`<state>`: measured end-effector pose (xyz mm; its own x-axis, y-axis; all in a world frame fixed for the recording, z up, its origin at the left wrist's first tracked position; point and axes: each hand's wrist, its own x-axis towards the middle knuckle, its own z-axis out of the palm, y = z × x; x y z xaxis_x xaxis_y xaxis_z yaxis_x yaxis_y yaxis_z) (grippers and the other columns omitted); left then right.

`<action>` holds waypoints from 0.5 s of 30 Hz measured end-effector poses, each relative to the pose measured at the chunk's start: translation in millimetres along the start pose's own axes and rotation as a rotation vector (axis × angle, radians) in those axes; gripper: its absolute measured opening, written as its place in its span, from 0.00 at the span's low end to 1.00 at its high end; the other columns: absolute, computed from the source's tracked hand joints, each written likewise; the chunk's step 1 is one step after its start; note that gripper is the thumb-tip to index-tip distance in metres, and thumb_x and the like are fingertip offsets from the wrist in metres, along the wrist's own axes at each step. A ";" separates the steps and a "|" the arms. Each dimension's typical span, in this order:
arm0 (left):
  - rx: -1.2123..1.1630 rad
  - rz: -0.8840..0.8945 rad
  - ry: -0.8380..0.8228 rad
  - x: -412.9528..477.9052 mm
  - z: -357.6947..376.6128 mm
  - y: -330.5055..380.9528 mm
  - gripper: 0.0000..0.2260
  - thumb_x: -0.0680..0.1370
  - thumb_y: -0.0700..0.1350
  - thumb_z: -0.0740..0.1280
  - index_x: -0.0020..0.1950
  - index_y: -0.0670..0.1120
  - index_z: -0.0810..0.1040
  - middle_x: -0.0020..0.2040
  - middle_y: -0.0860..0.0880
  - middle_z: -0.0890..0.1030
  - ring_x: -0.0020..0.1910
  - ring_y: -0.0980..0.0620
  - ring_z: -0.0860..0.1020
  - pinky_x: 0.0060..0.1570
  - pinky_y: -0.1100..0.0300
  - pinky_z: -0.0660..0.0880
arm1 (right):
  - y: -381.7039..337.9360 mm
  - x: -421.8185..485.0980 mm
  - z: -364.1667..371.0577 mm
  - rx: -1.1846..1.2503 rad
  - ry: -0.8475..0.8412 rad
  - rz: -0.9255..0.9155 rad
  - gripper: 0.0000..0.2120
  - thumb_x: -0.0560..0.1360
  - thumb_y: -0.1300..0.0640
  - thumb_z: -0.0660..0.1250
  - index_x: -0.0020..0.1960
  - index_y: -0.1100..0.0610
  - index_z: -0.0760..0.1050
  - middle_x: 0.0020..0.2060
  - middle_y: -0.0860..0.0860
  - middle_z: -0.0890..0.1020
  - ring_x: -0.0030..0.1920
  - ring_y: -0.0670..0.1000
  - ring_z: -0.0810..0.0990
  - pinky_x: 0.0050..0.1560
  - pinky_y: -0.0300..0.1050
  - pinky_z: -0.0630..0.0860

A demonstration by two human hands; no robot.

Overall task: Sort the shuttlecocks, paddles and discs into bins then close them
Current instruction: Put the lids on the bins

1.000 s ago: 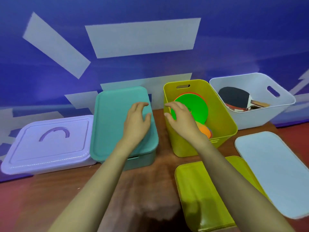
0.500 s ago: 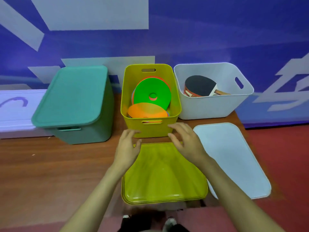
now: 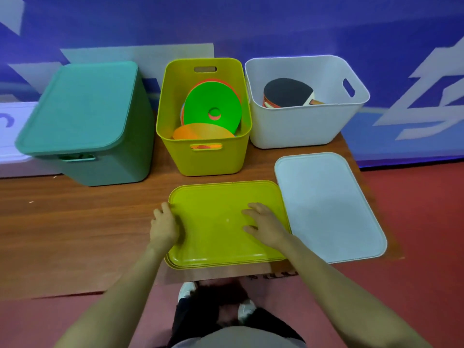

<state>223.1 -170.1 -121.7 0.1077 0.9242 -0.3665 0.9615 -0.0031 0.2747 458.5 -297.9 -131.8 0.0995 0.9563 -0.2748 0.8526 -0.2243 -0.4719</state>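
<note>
Wooden tabletop [image 3: 75, 222] against a blue-and-white wall, red floor below. Left hand [image 3: 164, 226] curled on the left rim of the yellow lid [image 3: 216, 222], right hand [image 3: 266, 226] spread flat on its top, probably readying a lift. Just above in frame, open yellow bin [image 3: 208, 159] holding discs [image 3: 212, 106]. Upper right, white bin [image 3: 301, 126] with paddles [image 3: 288, 92], white lid [image 3: 326, 207] beside. Upper left, teal bin [image 3: 105, 167] already lidded

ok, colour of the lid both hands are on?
Yellow-green lid, matching the open disc bin behind it. Clearest in the head view.
</note>
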 end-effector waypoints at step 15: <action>-0.900 -0.307 -0.269 4.0 -93.2 29.8 0.08 0.78 0.31 0.56 0.42 0.38 0.71 0.32 0.43 0.74 0.18 0.54 0.74 0.16 0.65 0.71 | -8.5 -30.9 -119.7 -0.052 0.424 -0.389 0.12 0.74 0.49 0.66 0.52 0.55 0.80 0.47 0.49 0.82 0.50 0.52 0.78 0.53 0.49 0.75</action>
<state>228.6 -130.8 -32.1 0.0468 0.7180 -0.6945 0.4188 0.6171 0.6662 509.6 -303.1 -19.0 -0.0382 0.9605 0.2756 0.8908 0.1577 -0.4261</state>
